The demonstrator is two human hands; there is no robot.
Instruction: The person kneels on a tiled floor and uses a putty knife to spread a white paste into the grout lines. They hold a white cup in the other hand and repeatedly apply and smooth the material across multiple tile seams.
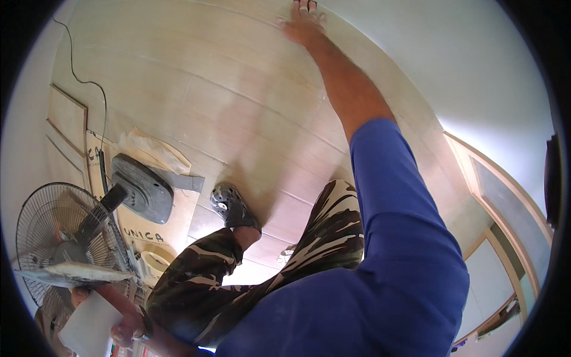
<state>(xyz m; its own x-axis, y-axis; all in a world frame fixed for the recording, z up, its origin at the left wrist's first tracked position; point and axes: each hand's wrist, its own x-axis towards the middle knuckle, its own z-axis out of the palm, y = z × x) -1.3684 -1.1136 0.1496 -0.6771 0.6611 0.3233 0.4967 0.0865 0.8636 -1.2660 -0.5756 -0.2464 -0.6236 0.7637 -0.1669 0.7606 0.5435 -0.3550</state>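
Note:
My right hand (302, 27) reaches far ahead, at the top edge of the view. Its dusty fingers are stretched out and spread against the pale panelled surface (196, 101), by the edge where a plain white surface begins. Something dark shows at the fingertips, too small to name. At the lower left, my left hand (122, 334) grips a white, flat-sided thing (89, 326). A thin pale slab with a rough, smeared edge (80, 273) sits just above it, over the fingers. Whether these two are one piece I cannot tell.
A black standing fan (65, 238) with a dark base (143, 187) is at the left, over printed cardboard (178, 208). A roll of tape (156, 263) lies nearby. A black cable (89, 81) runs up the left. Wooden frames (505, 184) stand at right.

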